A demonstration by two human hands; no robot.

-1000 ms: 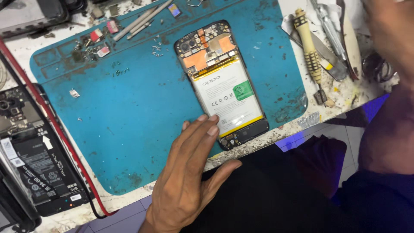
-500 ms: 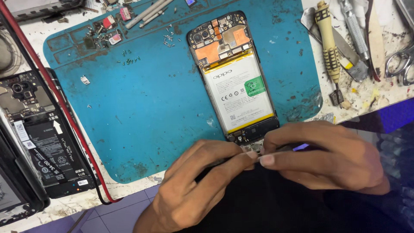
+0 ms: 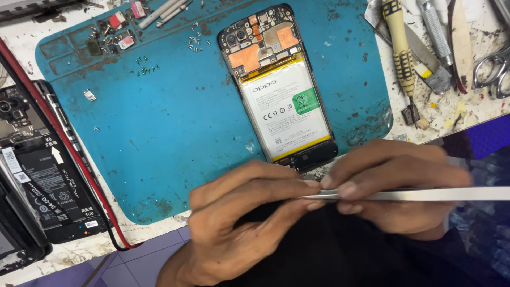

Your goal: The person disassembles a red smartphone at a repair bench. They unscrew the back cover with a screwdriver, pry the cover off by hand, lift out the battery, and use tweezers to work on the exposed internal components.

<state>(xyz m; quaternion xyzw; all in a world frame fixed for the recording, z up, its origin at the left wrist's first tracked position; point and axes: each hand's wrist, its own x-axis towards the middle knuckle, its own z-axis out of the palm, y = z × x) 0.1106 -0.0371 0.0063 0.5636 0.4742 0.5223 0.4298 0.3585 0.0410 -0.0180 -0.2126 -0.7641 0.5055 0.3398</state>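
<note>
An opened phone lies face down on the blue work mat, with its white battery, copper shields and camera modules exposed. Just below the phone's lower end, my two hands meet at the mat's near edge. My right hand grips a thin flat metal tool that runs off to the right. My left hand pinches the tool's left tip between thumb and fingers. Neither hand touches the phone.
Several tiny screws and small parts lie at the mat's top left. A second opened phone sits at the left beside a red cable. A screwdriver, blades and scissors lie at the top right.
My right hand came in from the right to meet my left hand at the mat's near edge. Both now hold the thin metal tool, which sticks out farther to the right.
</note>
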